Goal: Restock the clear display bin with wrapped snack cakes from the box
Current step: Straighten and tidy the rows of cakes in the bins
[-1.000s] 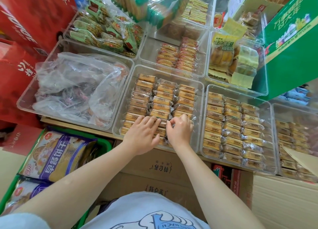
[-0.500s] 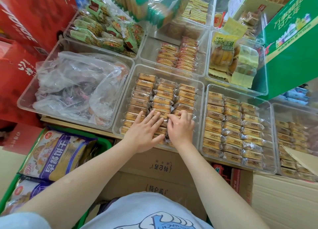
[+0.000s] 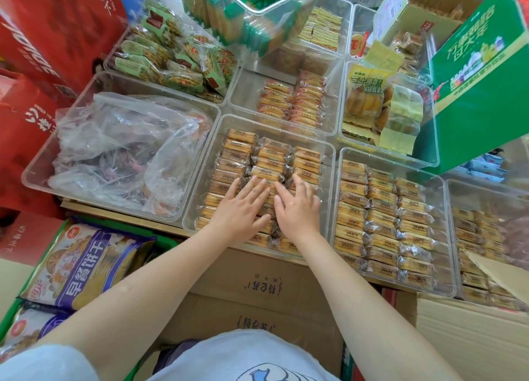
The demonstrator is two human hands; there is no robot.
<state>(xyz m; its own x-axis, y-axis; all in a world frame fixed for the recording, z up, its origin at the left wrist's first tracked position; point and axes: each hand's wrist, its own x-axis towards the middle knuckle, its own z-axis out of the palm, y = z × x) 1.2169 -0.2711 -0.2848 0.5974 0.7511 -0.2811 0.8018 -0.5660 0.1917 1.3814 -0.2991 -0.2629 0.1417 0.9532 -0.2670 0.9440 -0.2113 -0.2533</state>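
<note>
A single wide-angle camera sat on the person's head, looking forward and steeply down. It was close over the clear display bin and both forearms, with the wearer's shirt at the bottom edge. Straight lines bowed toward the edges.

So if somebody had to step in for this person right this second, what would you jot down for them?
Left hand: open, fingers straight, lying flat on the wrapped snack cakes in the clear display bin.
Right hand: open too, flat on the cakes beside the left, holding nothing.
Bin: three rows of cakes reaching almost from the near wall to the far wall; it looks close to full.
Cardboard box: right under the arms, in front of the bin; its contents cannot be seen.
Done: the bin appears largely stocked.
Left: probably level the rows, then add more from the box if there is room.
</note>
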